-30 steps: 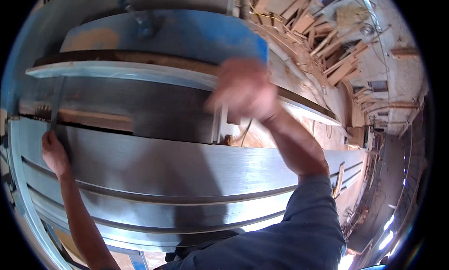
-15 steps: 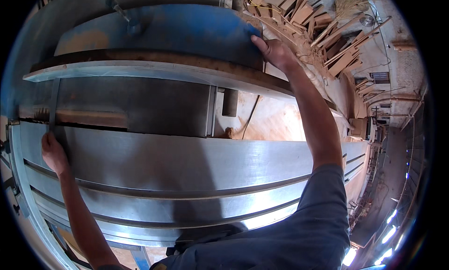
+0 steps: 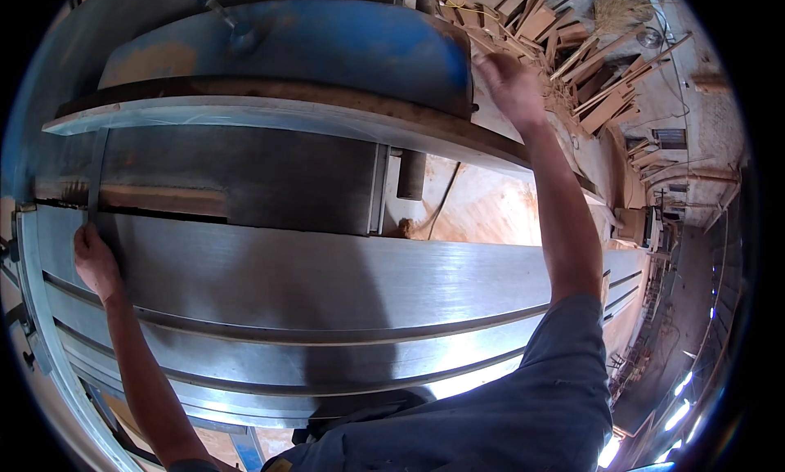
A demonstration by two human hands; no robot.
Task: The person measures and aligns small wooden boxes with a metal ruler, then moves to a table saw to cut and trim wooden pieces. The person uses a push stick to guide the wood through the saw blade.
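My left hand (image 3: 96, 262) is closed, pinching the lower end of a thin flat metal strip (image 3: 97, 173) at the far edge of a long grey metal machine table (image 3: 270, 276). The strip spans the gap up to a long fence (image 3: 270, 104). Its kind, rule or other, is not clear. Behind the fence rises a blue metal plate (image 3: 343, 51) with worn patches and a rod joined to it. My right hand (image 3: 513, 87) hovers just beyond the plate's right end. It is blurred, and its fingers are partly hidden, so their closing cannot be told.
Dark flat metal bed (image 3: 298, 177) lies between fence and table, with a dusty floor (image 3: 482, 202) showing right of it. Long slots run along the table. Wood offcuts (image 3: 605, 79) and a straw broom (image 3: 617, 12) lie at the far right.
My right hand has come off the blue plate's right edge and moved a little right. My left hand stays on the strip. The view has shifted slightly.
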